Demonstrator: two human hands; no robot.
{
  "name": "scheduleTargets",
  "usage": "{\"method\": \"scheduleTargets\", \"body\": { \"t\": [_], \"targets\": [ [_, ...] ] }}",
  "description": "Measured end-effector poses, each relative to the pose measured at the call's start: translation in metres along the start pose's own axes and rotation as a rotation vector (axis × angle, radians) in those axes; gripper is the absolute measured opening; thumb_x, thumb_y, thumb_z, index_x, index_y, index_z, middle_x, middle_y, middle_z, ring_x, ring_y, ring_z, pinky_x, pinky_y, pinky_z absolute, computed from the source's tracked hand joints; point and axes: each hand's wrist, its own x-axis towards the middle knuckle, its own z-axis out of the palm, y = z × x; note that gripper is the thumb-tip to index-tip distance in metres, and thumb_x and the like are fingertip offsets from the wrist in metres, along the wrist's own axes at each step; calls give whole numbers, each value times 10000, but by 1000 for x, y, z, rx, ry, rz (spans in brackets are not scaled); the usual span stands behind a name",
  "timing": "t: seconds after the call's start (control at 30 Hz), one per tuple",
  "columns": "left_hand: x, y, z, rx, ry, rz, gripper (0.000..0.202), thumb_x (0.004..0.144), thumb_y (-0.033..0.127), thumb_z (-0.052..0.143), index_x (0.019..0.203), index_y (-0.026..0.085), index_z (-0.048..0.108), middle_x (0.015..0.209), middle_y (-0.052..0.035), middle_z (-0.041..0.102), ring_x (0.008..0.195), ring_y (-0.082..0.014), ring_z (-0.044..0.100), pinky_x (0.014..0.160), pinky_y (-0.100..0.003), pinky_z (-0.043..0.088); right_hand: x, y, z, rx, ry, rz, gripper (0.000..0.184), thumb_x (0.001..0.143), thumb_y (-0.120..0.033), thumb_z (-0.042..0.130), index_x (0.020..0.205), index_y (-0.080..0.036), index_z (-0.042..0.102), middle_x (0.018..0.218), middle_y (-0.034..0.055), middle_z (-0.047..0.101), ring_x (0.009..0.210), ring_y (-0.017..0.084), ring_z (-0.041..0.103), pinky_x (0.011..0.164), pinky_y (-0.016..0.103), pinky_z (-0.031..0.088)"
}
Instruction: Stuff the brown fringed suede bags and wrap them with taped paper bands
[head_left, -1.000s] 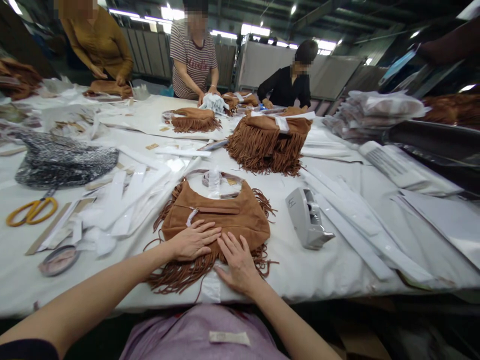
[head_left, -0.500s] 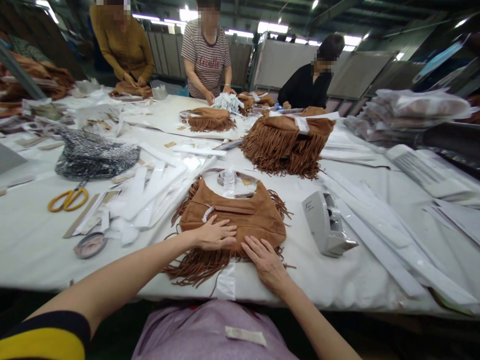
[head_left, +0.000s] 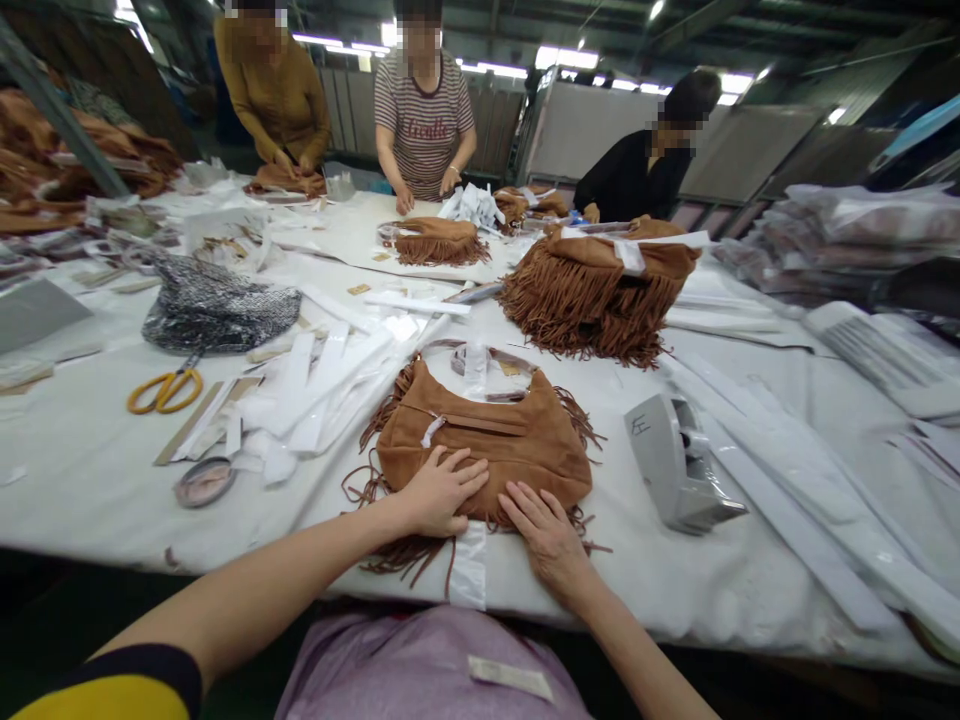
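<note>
A brown suede fringed bag (head_left: 495,440) lies flat on the white table (head_left: 90,470) in front of me, its strap at the far side wrapped in white tape. My left hand (head_left: 442,490) rests flat on the bag's lower left, fingers spread. My right hand (head_left: 547,530) lies flat on the lower edge, fingers stretched over the fringe. A white strip (head_left: 469,565) runs under the fringe toward the table edge between my hands.
A grey tape dispenser (head_left: 671,460) stands right of the bag. White paper strips (head_left: 315,385), yellow scissors (head_left: 165,390), a tape roll (head_left: 204,482) and a grey knit item (head_left: 217,310) lie left. More fringed bags (head_left: 600,285) sit farther back. Three people work across the table.
My head has turned left, shifting the scene right. Both hands slid down toward the bag's lower edge, gathering the fringe under it.
</note>
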Motion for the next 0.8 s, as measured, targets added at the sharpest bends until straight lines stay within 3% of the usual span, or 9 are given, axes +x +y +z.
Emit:
{"method": "scheduleTargets", "body": {
  "t": [0.13, 0.3, 0.47, 0.63, 0.8],
  "targets": [
    [0, -12, -3, 2, -32, 67, 789, 761, 456, 509, 1462, 221, 233, 1536, -66, 243, 1370, -345, 195, 1061, -572, 175, 1, -7, -14, 19, -2, 10, 655, 770, -25, 375, 1407, -176, 386, 1451, 87, 405, 1352, 218, 321, 1091, 436, 241],
    [1, -17, 1, 17, -39, 100, 804, 767, 462, 494, 1471, 201, 204, 1542, -69, 225, 1378, -354, 167, 1058, -598, 156, -14, -43, -40, 156, -4, -11, 710, 719, -97, 469, 1417, -163, 360, 1485, 112, 339, 1338, 263, 324, 1071, 474, 271],
    [1, -18, 3, 16, -36, 102, 800, 769, 450, 482, 1474, 205, 194, 1544, -71, 219, 1382, -353, 163, 1057, -593, 162, -22, -75, -24, 282, -90, -50, 501, 817, -217, 569, 1312, -245, 493, 1388, 96, 482, 1121, 251, 503, 886, 409, 408],
    [2, -20, 2, -6, -59, 105, 816, 757, 448, 486, 1475, 208, 181, 1547, -66, 210, 1384, -354, 159, 1055, -613, 153, -16, -79, -8, 390, 52, -6, 177, 867, -250, 572, 1026, -272, 647, 1184, 51, 638, 922, 217, 548, 752, 376, 416],
    [3, -21, 3, -18, -75, 105, 817, 750, 442, 492, 1473, 213, 186, 1550, -64, 200, 1391, -346, 143, 1061, -597, 155, -18, -65, -21, 482, 194, 1, 214, 906, -126, 444, 951, -205, 638, 1005, 69, 699, 822, 180, 569, 696, 334, 454]
  ]
}}
